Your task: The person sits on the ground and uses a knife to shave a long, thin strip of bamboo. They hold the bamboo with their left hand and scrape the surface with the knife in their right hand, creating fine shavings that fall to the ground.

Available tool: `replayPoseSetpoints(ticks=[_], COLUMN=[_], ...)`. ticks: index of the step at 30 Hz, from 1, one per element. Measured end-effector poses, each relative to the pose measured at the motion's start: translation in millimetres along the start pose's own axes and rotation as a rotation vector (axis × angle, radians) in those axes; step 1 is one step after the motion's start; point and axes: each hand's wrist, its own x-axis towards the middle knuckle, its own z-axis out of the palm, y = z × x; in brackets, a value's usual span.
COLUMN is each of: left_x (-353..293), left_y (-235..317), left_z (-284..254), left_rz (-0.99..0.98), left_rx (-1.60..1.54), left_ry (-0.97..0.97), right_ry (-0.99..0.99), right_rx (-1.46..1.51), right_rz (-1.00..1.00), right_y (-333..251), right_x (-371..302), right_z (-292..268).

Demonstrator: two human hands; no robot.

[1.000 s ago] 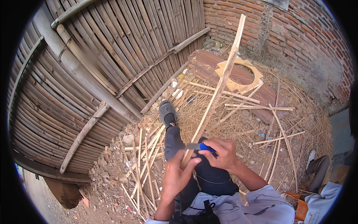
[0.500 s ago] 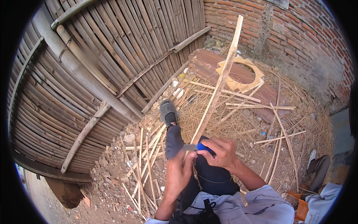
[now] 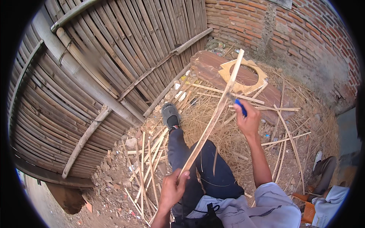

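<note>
Two bare hands worked one long pale bamboo strip (image 3: pixel 213 117): left hand (image 3: pixel 173 190) gripped its lower end, right hand (image 3: pixel 247 119) clenched a blue-handled knife (image 3: pixel 240 106) against it.

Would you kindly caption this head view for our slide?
Left hand grips a long pale bamboo strip; right hand runs a blue-handled knife along it.
</note>
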Motion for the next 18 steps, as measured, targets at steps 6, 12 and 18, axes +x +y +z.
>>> replayPoseSetpoints(ticks=[6, 12, 18], left_x=[-26.3, 7.1, 26.2], left_y=[-33.3, -43.9, -0.7], left_z=[-20.6, -13.1, 3.1], left_rz=[-0.077, -0.115, 0.040], left_rx=[-0.020, -0.192, -0.171], left_ry=[-0.075, 0.031, 0.073], right_ry=[0.280, -0.214, -0.289], right_rx=[0.056, 0.262, 0.393], right_rz=[0.385, 0.328, -0.087], right_y=[147.5, 13.3, -74.7], right_x=[34.9, -16.8, -62.5], right_z=[-45.2, -24.3, -10.0])
